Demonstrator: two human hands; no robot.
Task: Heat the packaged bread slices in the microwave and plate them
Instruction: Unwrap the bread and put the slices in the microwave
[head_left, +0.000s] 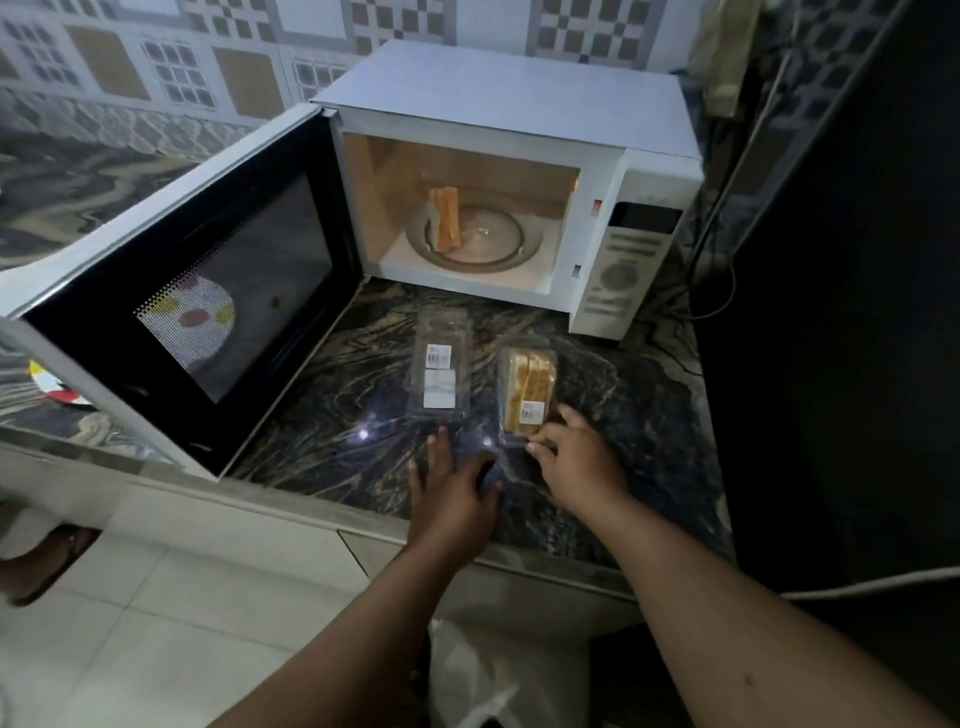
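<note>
**Hands at the bread packs in front of the open microwave**

The microwave (498, 171) stands on the dark marbled counter (322, 415) with its door (197, 291) swung wide to the left. Inside it, on the glass turntable (483, 239), a few bread slices (445, 217) stand on edge, left of centre.

In front of the microwave lie two clear plastic packs, side by side. The empty pack (440, 371) sits nearer the door and shows only its labels. The full pack (525, 392), just to the right of it, holds bread slices.

The right hand (576, 457) pinches the near end of the full pack between thumb and fingers. The left hand (454, 488) rests spread and loose on the counter just short of the empty pack; it may be touching clear film, but the glare hides this.

A spotted plate (54, 387) shows behind the microwave door.
</note>
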